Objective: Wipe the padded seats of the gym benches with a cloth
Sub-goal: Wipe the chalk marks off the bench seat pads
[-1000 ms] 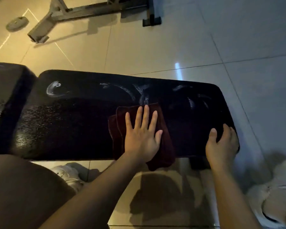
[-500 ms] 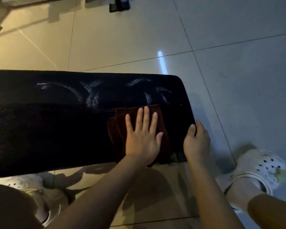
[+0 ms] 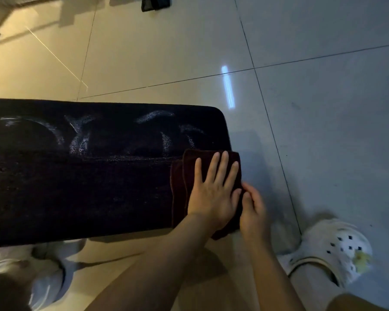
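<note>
Because the cloth (image 3: pixel 209 176) now sits at the right end of the bench seat (image 3: pixel 88 187), with its right edge over the rounded corner, you risk pushing it off onto the floor (image 3: pixel 323 131) if the stroke continues rightward. Your left hand (image 3: pixel 213 191) lies flat on the cloth, fingers straight and slightly spread, pressing it down. Your right hand (image 3: pixel 254 212) is curled at the cloth's near right edge (whether it pinches the fabric or only touches it cannot be told). A loose fold hangs over the near edge of the seat; it could drag or slip free under uneven pressure.

Pale streaks (image 3: pixel 79 138) remain along the far half of the seat, so that strip likely needs another pass. Open room lies to the left along the seat. To the right there is only bare floor, and your shoe (image 3: pixel 332 248) stands near the bench end.
</note>
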The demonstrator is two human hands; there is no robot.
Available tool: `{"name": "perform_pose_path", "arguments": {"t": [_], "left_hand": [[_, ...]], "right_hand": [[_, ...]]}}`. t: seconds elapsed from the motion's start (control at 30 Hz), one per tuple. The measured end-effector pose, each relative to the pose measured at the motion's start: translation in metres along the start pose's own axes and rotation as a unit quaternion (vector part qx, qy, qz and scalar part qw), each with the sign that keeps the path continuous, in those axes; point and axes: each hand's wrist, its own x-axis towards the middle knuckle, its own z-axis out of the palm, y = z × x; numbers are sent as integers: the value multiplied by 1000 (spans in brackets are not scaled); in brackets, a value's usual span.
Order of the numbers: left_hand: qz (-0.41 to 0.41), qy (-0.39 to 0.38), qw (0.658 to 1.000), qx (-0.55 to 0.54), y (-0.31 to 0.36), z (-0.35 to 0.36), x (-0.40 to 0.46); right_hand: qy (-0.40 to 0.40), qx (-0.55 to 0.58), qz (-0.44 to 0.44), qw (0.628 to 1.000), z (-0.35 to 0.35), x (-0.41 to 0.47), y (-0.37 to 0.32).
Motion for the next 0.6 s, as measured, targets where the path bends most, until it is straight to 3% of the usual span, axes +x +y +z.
{"name": "perform_pose_path", "arguments": {"t": [0.4, 0.6], "left_hand": [[29, -9, 999, 28, 13, -1, 13], [51, 25, 998, 9, -1, 7, -8]], "right_hand": [[36, -48, -29, 998, -32, -1, 9], [-15, -102, -81, 991, -20, -9, 2]]}}
